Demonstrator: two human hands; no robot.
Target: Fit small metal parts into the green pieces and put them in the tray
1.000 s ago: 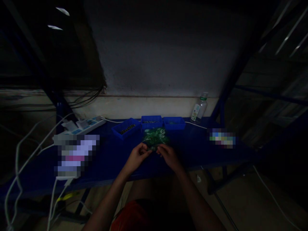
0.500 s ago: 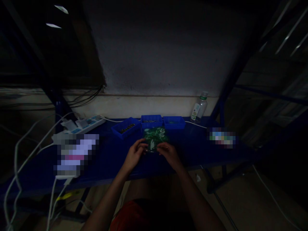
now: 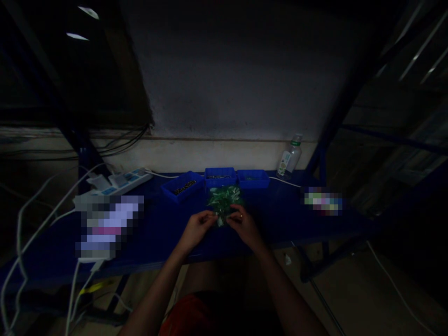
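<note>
The scene is very dark. A pile of small green pieces [image 3: 224,198] lies on the blue table [image 3: 164,233], just in front of three blue bins. My left hand [image 3: 196,228] and my right hand [image 3: 244,225] meet at the pile's near edge. Both pinch one small pale green piece [image 3: 220,218] between their fingertips. A ring shows on a finger of my right hand.
Three blue bins [image 3: 184,187] [image 3: 220,176] [image 3: 252,178] stand in a row behind the pile. A plastic bottle [image 3: 290,159] stands at the back right. A white power strip [image 3: 121,182] with white cables lies at the left. Blue rack posts rise on both sides.
Both hands have drawn back a little from the pile toward me and come together, pinching a small green piece between them.
</note>
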